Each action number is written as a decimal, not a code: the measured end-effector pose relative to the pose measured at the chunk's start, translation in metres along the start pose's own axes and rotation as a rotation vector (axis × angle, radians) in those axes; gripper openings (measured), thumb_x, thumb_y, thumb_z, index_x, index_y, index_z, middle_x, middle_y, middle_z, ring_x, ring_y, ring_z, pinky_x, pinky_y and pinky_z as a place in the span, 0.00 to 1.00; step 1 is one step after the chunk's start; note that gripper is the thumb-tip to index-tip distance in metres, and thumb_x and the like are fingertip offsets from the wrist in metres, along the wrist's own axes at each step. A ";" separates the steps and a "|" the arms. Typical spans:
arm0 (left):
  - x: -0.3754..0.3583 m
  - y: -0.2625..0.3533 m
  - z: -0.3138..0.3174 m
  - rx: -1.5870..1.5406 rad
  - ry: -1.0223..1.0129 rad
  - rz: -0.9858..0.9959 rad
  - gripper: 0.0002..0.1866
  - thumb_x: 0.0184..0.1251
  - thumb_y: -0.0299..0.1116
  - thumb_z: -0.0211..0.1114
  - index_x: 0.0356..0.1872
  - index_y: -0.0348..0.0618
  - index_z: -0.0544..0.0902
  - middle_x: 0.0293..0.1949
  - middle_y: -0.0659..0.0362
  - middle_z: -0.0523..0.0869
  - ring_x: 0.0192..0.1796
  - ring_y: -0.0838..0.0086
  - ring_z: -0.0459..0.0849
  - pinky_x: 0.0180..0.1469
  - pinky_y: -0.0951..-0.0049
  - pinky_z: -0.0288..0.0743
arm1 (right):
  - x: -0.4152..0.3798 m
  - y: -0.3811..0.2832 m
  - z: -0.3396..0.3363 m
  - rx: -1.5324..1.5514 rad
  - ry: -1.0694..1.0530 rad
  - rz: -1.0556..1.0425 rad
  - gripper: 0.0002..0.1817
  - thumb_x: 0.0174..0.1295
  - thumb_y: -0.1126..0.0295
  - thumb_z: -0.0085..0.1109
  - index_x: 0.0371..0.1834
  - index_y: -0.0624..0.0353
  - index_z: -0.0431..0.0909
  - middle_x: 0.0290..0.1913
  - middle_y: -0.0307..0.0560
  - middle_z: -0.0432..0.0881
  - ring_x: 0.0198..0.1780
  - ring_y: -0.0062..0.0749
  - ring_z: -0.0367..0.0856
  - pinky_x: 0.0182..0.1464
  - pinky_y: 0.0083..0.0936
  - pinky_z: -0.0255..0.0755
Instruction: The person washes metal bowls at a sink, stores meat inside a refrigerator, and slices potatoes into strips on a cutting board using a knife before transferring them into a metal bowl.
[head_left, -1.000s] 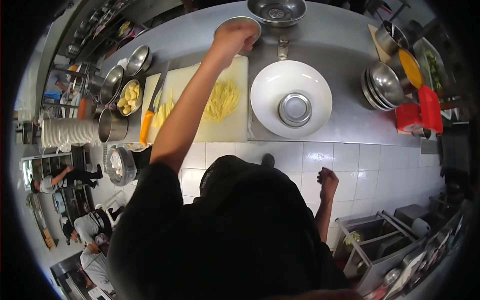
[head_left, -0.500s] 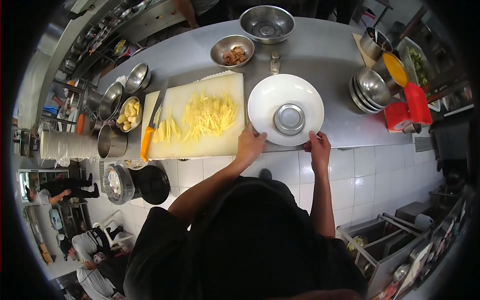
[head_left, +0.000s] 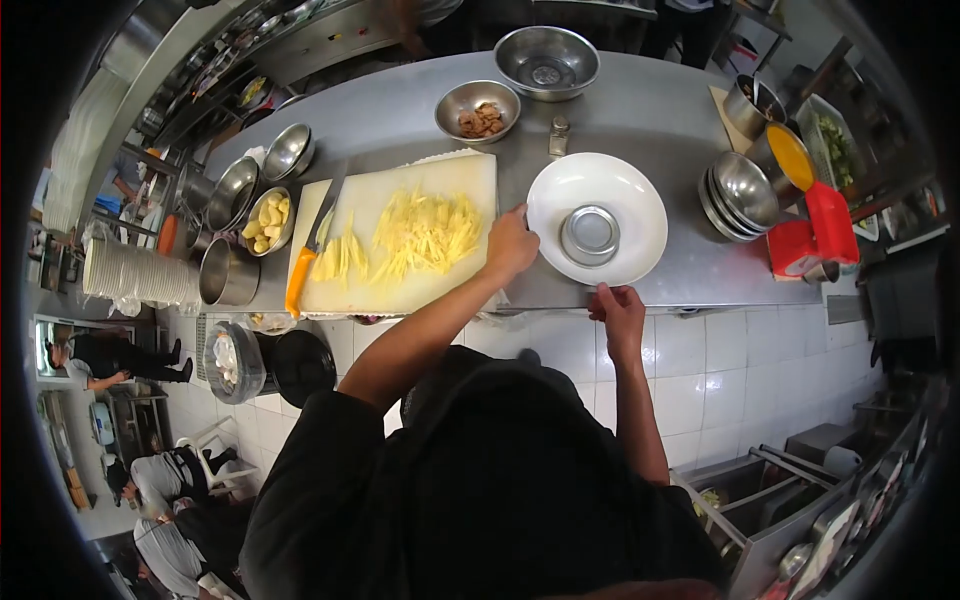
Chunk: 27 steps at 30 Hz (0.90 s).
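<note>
A large white bowl sits on the steel counter with a small steel dish inside it. My left hand grips the bowl's left rim, next to the right edge of the white cutting board. At the near rim my right hand pinches the bowl at the counter's front edge. Yellow julienned strips lie piled on the board, and an orange-handled knife rests along its left side.
A small steel bowl of brown pieces, an empty steel bowl and a shaker stand behind the board. Left are steel bowls, one holding yellow chunks. Right are stacked bowls, an orange sauce pot and red containers. Other people work lower left.
My left hand left the brown-pieces bowl and came down to the white bowl's left rim. My right hand rose from my side to the near rim. The bowl has shifted slightly right.
</note>
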<state>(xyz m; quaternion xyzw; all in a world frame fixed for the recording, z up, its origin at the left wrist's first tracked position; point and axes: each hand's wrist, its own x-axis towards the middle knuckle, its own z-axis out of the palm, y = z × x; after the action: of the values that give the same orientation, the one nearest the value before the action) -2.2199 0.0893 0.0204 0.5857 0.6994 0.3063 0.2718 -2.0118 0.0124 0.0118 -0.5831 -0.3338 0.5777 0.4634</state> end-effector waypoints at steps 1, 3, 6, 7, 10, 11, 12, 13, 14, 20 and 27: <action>0.004 0.002 -0.006 -0.022 0.036 -0.030 0.21 0.51 0.28 0.59 0.50 0.35 0.76 0.26 0.50 0.84 0.28 0.63 0.84 0.34 0.68 0.77 | -0.004 -0.002 -0.001 -0.009 -0.022 0.015 0.12 0.60 0.66 0.59 0.36 0.66 0.73 0.26 0.43 0.78 0.25 0.24 0.76 0.27 0.20 0.72; 0.016 0.008 -0.021 -0.067 0.107 -0.083 0.19 0.50 0.31 0.60 0.44 0.34 0.79 0.30 0.45 0.84 0.38 0.54 0.83 0.42 0.61 0.76 | -0.008 -0.002 -0.006 -0.036 -0.024 0.003 0.11 0.61 0.68 0.58 0.36 0.67 0.74 0.26 0.43 0.78 0.24 0.23 0.76 0.27 0.19 0.71; 0.069 -0.008 -0.054 -0.107 0.323 -0.182 0.23 0.52 0.36 0.64 0.45 0.27 0.77 0.25 0.48 0.84 0.29 0.61 0.85 0.35 0.67 0.77 | -0.001 0.006 -0.024 -0.108 0.072 -0.123 0.10 0.61 0.69 0.56 0.37 0.67 0.76 0.26 0.42 0.78 0.24 0.21 0.74 0.27 0.19 0.70; 0.091 -0.020 -0.065 -0.176 0.348 -0.252 0.24 0.54 0.36 0.63 0.45 0.23 0.76 0.25 0.48 0.84 0.24 0.65 0.84 0.26 0.70 0.77 | 0.007 0.010 -0.032 -0.138 0.133 -0.204 0.10 0.61 0.69 0.56 0.37 0.67 0.76 0.26 0.41 0.78 0.24 0.21 0.74 0.27 0.19 0.69; 0.147 -0.057 -0.078 -0.461 0.427 -0.348 0.20 0.49 0.36 0.67 0.28 0.21 0.76 0.23 0.47 0.81 0.24 0.63 0.83 0.20 0.65 0.76 | 0.032 0.008 -0.041 -0.325 0.361 -0.475 0.09 0.61 0.70 0.55 0.39 0.67 0.76 0.23 0.41 0.77 0.23 0.21 0.72 0.27 0.21 0.67; 0.153 -0.047 -0.084 -0.481 0.450 -0.398 0.19 0.48 0.36 0.67 0.22 0.22 0.75 0.23 0.47 0.80 0.24 0.63 0.82 0.18 0.64 0.75 | 0.041 0.004 -0.041 -0.359 0.427 -0.530 0.09 0.61 0.70 0.55 0.39 0.66 0.76 0.22 0.41 0.77 0.23 0.22 0.72 0.27 0.22 0.67; 0.172 -0.070 -0.081 -0.378 0.385 -0.381 0.17 0.48 0.33 0.65 0.19 0.25 0.72 0.26 0.46 0.79 0.26 0.61 0.82 0.18 0.63 0.76 | 0.052 -0.002 -0.043 -0.388 0.508 -0.587 0.09 0.61 0.71 0.54 0.39 0.66 0.76 0.22 0.42 0.77 0.22 0.23 0.72 0.27 0.23 0.67; 0.187 -0.088 -0.074 -0.698 0.428 -0.373 0.14 0.50 0.30 0.61 0.22 0.24 0.72 0.28 0.44 0.78 0.27 0.58 0.82 0.21 0.61 0.80 | 0.061 -0.001 -0.045 -0.438 0.529 -0.611 0.09 0.60 0.71 0.54 0.40 0.65 0.76 0.22 0.47 0.78 0.22 0.29 0.75 0.28 0.26 0.69; 0.195 -0.091 -0.075 -0.820 0.435 -0.472 0.19 0.51 0.33 0.68 0.29 0.22 0.74 0.34 0.44 0.80 0.29 0.58 0.82 0.24 0.60 0.84 | 0.070 0.004 -0.047 -0.470 0.549 -0.615 0.09 0.59 0.71 0.54 0.40 0.64 0.76 0.22 0.49 0.79 0.23 0.35 0.77 0.29 0.29 0.70; 0.178 -0.084 -0.107 -0.929 0.342 -0.316 0.07 0.47 0.20 0.60 0.20 0.26 0.70 0.22 0.47 0.77 0.20 0.62 0.79 0.20 0.64 0.81 | 0.075 0.010 -0.041 -0.451 0.670 -0.584 0.09 0.58 0.71 0.55 0.39 0.62 0.77 0.23 0.51 0.80 0.24 0.41 0.79 0.30 0.33 0.72; 0.143 -0.075 -0.189 -0.783 0.103 -0.328 0.06 0.57 0.19 0.54 0.33 0.23 0.73 0.30 0.45 0.80 0.26 0.64 0.82 0.29 0.72 0.81 | 0.077 0.013 -0.038 -0.510 0.732 -0.601 0.08 0.56 0.72 0.55 0.38 0.59 0.77 0.28 0.51 0.80 0.27 0.44 0.79 0.30 0.37 0.71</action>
<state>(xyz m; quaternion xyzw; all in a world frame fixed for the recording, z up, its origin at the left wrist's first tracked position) -2.4328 0.1996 0.0868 0.3033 0.6270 0.5303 0.4834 -1.9676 0.0736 -0.0321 -0.7191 -0.4323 0.0794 0.5382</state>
